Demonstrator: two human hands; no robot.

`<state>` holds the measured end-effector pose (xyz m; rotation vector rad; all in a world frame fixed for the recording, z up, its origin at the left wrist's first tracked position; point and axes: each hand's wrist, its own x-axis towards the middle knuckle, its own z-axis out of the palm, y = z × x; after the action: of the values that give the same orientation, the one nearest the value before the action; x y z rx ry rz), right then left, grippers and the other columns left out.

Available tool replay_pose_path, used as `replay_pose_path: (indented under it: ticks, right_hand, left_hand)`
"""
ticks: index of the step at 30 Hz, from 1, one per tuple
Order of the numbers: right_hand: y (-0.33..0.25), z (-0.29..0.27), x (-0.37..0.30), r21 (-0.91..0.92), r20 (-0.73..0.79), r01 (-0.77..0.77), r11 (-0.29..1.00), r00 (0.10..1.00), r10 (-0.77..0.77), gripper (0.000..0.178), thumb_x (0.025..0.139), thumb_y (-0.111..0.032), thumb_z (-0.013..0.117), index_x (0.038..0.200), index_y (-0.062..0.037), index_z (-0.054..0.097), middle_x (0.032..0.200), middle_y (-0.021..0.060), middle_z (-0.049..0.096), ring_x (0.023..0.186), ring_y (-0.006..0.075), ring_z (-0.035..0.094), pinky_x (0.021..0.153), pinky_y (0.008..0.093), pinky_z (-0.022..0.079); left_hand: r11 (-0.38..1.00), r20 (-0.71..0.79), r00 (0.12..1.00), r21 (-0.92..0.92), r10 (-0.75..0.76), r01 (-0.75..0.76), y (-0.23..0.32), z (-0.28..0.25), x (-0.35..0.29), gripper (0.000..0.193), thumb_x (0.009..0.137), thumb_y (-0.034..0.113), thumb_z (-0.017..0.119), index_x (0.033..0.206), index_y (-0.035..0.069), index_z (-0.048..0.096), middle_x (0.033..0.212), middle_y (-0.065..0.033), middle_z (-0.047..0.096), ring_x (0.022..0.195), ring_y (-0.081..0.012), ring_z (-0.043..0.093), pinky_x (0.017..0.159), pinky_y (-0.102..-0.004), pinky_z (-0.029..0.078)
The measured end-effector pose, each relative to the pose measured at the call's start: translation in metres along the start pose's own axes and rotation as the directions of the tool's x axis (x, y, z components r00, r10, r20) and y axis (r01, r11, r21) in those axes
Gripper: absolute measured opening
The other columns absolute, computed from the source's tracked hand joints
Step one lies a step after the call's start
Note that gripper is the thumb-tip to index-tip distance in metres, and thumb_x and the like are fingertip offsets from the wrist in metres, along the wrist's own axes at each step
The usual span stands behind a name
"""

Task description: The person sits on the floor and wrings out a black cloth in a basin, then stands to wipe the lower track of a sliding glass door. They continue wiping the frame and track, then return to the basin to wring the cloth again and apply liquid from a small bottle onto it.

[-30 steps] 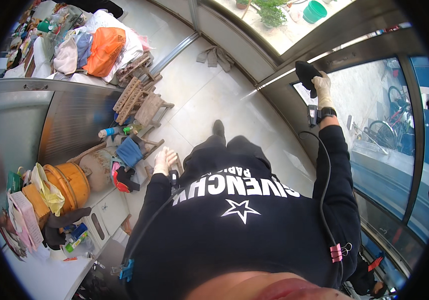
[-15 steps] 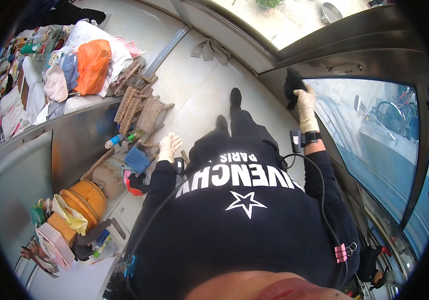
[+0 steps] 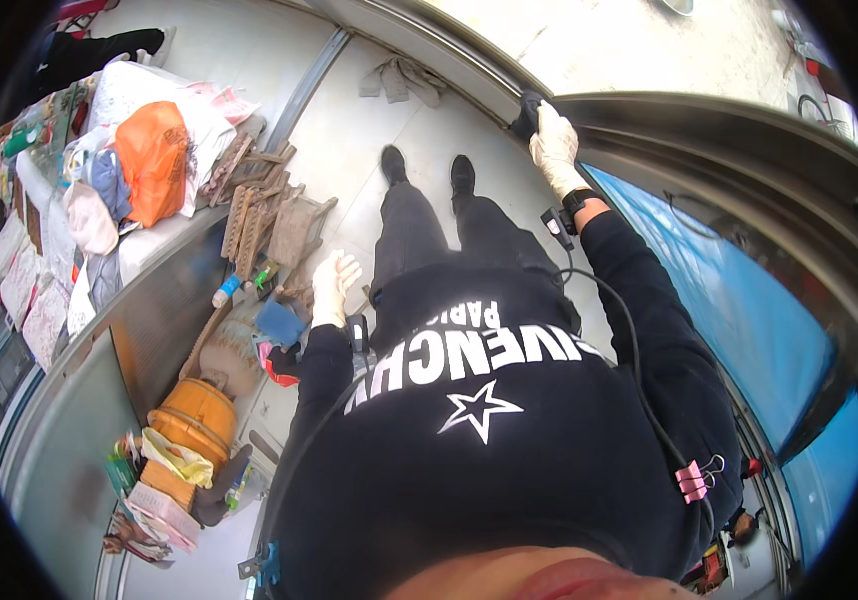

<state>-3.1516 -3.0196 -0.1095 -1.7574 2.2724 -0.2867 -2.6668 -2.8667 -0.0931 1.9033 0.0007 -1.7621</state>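
Note:
My right hand, in a pale thin glove, is closed on a dark, soft-looking bundle, apparently a black cloth. This cloth sits against the metal frame of the glazed door, close to the door's edge. My fingers hide part of the bundle. Also gloved, my left hand hangs to the left of my body with its fingers loosely stretched and nothing in it. Left of that hand are a folding wooden stool and a blue item.
A grey rag lies on the pale floor by the threshold. At the left, a low partition stands beside heaped bags, with an orange bag among them. An orange-brown wooden tub stands behind at lower left. Another person's dark-clothed leg shows at upper left.
My right hand and the black cloth have moved left and forward along the door frame. The door's position in view has changed, and my feet have shifted. My left hand stays empty.

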Motion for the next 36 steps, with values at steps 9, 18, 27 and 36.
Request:
replay_pose_path:
  ticks: [9,18,27,36]
  right_hand:
    - [0.014,0.091,0.083,-0.440,0.067,0.029,0.897,0.998,0.001,0.010,0.085,-0.010,0.053,0.089,-0.0046,0.060,0.094,0.0158,0.060,0.084,0.0314,0.063,0.070,0.0430,0.054]
    - [0.027,0.118,0.052,-0.211,0.020,-0.156,0.965,0.986,0.163,0.035,0.079,-0.013,0.064,0.110,-0.0023,0.052,0.108,0.0188,0.058,0.103,0.0364,0.058,0.087,0.0447,0.050]
    - [0.001,0.155,0.087,-0.016,0.054,-0.426,0.904,0.903,0.427,0.044,0.076,-0.034,0.068,0.103,0.0000,0.058,0.102,0.0186,0.063,0.099,0.0364,0.060,0.090,0.0431,0.047]
    - [-0.060,0.165,0.131,-0.120,-0.168,-0.131,0.984,0.980,0.109,0.021,0.075,-0.018,0.063,0.090,-0.0044,0.058,0.088,0.0149,0.064,0.085,0.0291,0.064,0.072,0.0400,0.052]
  left_hand:
    - [0.985,-0.082,0.989,0.112,-0.123,0.132,0.023,0.010,0.074,0.039,0.092,0.025,0.060,0.120,-0.001,0.054,0.111,-0.0220,0.062,0.089,-0.0305,0.066,0.077,-0.0398,0.057]
    - [0.977,-0.053,0.988,0.152,-0.146,0.152,0.064,0.001,0.092,0.045,0.095,0.026,0.057,0.127,-0.005,0.050,0.115,-0.0235,0.061,0.096,-0.0331,0.065,0.084,-0.0415,0.056]
    - [0.948,-0.058,0.960,0.149,-0.274,0.280,0.042,-0.019,0.102,0.044,0.095,0.027,0.057,0.127,-0.002,0.051,0.120,-0.0245,0.059,0.103,-0.0369,0.063,0.085,-0.0431,0.055]
    - [0.946,-0.031,0.962,0.174,-0.271,0.272,0.048,-0.005,0.106,0.043,0.094,0.025,0.060,0.127,-0.003,0.052,0.114,-0.0232,0.061,0.095,-0.0334,0.065,0.083,-0.0409,0.056]
